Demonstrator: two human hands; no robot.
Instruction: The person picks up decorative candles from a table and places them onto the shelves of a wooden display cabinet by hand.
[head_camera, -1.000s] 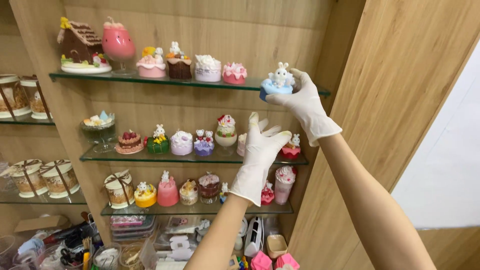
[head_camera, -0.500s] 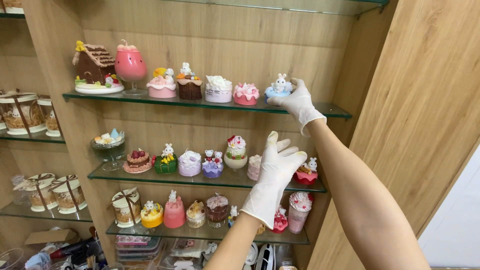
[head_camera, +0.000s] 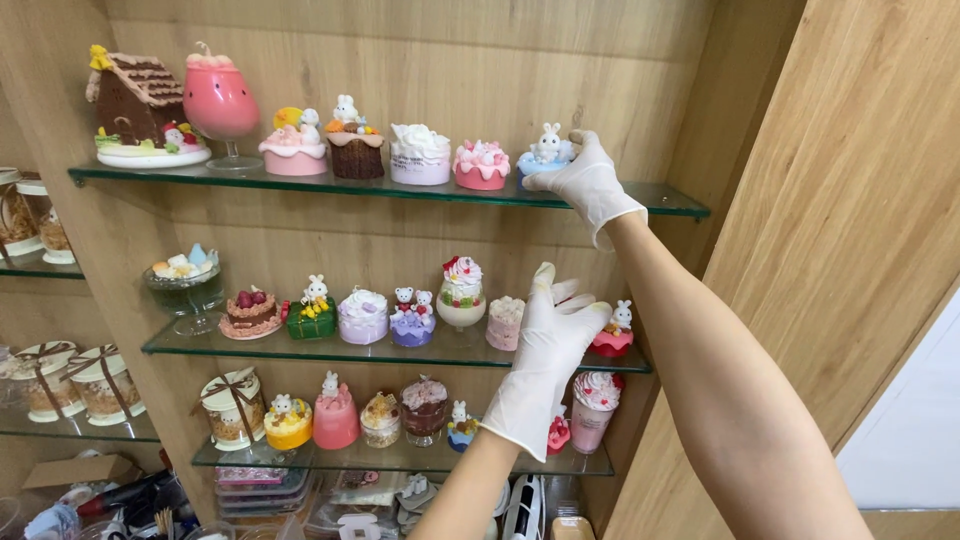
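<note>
right hand (head_camera: 585, 180), in a white glove, is up at the top glass shelf (head_camera: 660, 198), fingers wrapped round the side of a small blue bunny cake (head_camera: 545, 155) that sits at the right end of the row. the cake's base looks to be on the glass, though the glove hides part of it, so i can't be sure it bears its full weight there. left hand (head_camera: 545, 355), gloved too, hangs lower down in front of the middle shelf (head_camera: 400, 355), fingers spread and pointing up, holding nothing, touching nothing that i can see.

beside the blue one on that top shelf: a pink ruffled cake (head_camera: 481, 166) just to its left, then a white and lilac cake (head_camera: 419, 155), a brown cupcake with a bunny (head_camera: 352, 140), a pale pink cake (head_camera: 293, 145), a big pink goblet piece (head_camera: 220, 100), and a chocolate house (head_camera: 140, 110) at the far left.

middle shelf, there's a red bunny cup (head_camera: 612, 335) peeking out right beside the open left hand, a pale pink square cake (head_camera: 505, 322) just left of it, and a tall white dessert glass (head_camera: 461, 292) further along. lower shelf, a pink sundae glass (head_camera: 595, 405) sits under the left wrist. wood panelling (head_camera: 850, 200) runs down the right side.
</note>
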